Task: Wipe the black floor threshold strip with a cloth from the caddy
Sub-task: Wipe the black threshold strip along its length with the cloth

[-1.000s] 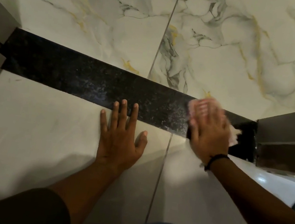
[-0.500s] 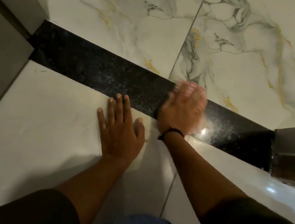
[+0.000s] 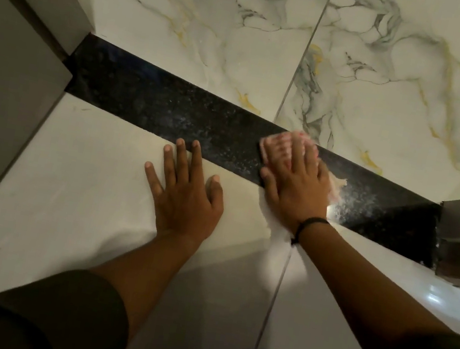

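Two hands are lying flat: the right hand (image 3: 294,185), fingers straight, is pressing a pink cloth (image 3: 276,145) onto the black strip (image 3: 172,109); the left hand (image 3: 185,194) is resting spread on pale tile (image 3: 68,176), reaching the strip's near edge.

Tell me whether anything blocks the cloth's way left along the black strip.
Only the left hand: its two longest fingertips overlap the near edge of the black strip, left of the cloth under the right hand. The rest looks bare.
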